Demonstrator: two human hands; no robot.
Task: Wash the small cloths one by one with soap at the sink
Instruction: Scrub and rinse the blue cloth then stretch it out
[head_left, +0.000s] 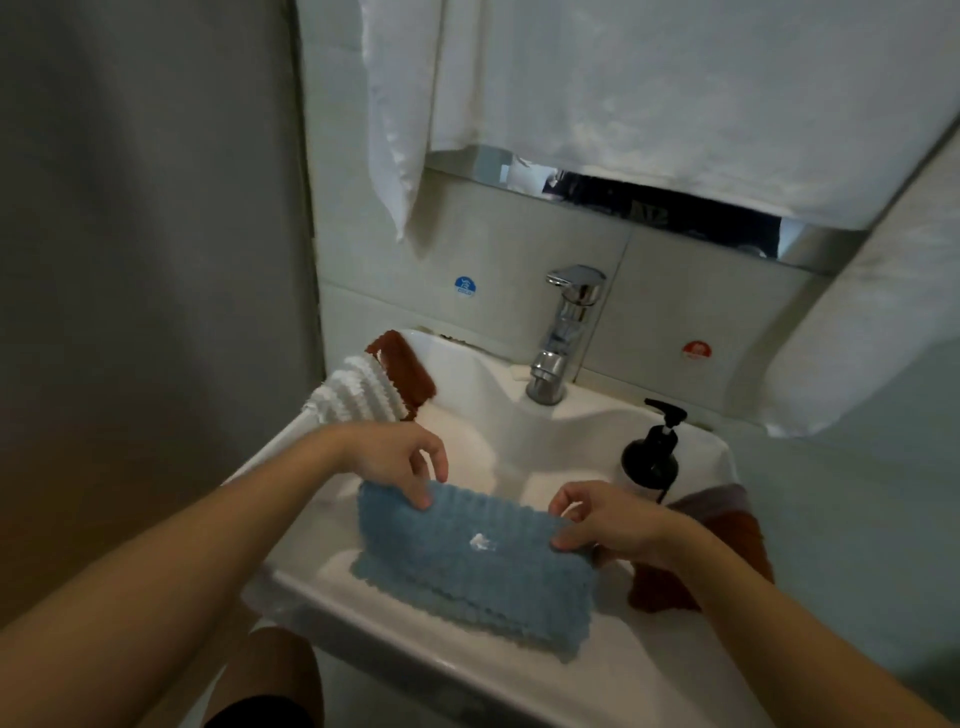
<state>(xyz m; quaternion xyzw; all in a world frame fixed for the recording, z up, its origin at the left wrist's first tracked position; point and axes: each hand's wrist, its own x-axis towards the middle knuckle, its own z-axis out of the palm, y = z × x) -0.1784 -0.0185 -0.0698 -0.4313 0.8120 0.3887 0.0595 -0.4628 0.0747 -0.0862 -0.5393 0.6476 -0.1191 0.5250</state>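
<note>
A blue ribbed cloth (467, 566) is stretched over the white sink (519, 675), with a small dab of white soap near its middle. My left hand (395, 462) pinches its upper left corner. My right hand (608, 525) pinches its right edge. A white cloth (358, 392) and a rust-brown cloth (405, 369) lie on the sink's left rim. Another rust-brown cloth (727, 561) lies on the right rim, partly hidden by my right forearm. A black pump soap bottle (652, 457) stands on the right rim, just behind my right hand.
A chrome tap (566, 332) stands at the back of the sink, no water running. White towels (675, 104) hang above, covering most of a mirror. A wall closes in on the left. My bare knee (270, 670) shows below the sink.
</note>
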